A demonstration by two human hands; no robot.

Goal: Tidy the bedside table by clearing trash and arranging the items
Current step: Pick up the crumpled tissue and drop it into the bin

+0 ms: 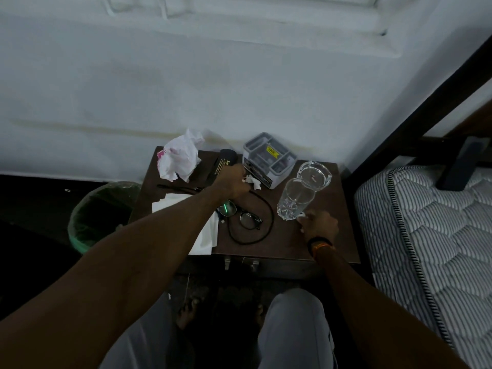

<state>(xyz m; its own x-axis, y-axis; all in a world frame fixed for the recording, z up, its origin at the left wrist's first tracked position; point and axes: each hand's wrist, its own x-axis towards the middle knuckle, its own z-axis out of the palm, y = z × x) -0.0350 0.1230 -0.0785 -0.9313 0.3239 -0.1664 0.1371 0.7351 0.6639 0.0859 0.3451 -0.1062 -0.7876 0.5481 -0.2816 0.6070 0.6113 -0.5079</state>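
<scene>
Two hands reach over the tabletop (pixel 287 241). The left hand (pixel 234 183) pinches a small crumpled tissue (pixel 252 181) near the middle, just beside the gray box (pixel 269 158). The right hand (pixel 318 225), at 4 o'clock, curls its fingers (pixel 306 218) on a white scrap beside the glass (pixel 294 199). A crumpled bag (pixel 179 158) sits at 11 o'clock. The bin (pixel 98 211) stands at 9 o'clock.
</scene>
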